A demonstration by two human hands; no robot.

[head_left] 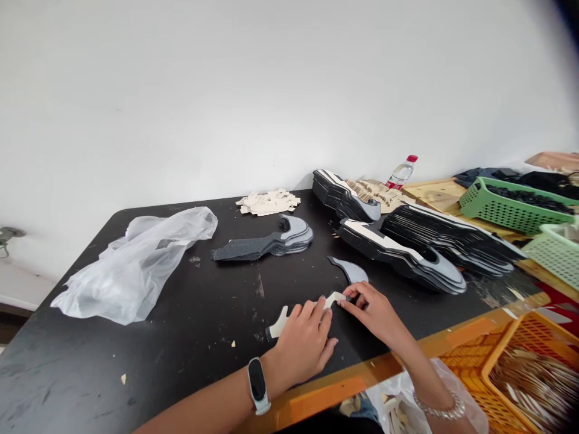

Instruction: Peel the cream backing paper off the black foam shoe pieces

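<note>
Two hands on a cream cut-out (279, 322): left hand (301, 346) clasping its middle, right hand (373, 310) pinching its tip.

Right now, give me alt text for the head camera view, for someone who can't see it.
A person's left hand, wearing a fitness band, and right hand hold a cream cutout on a black table. Stacks of grey-and-black shaped layers lie beyond, with a crumpled plastic bag at left and an orange crate at right.
</note>
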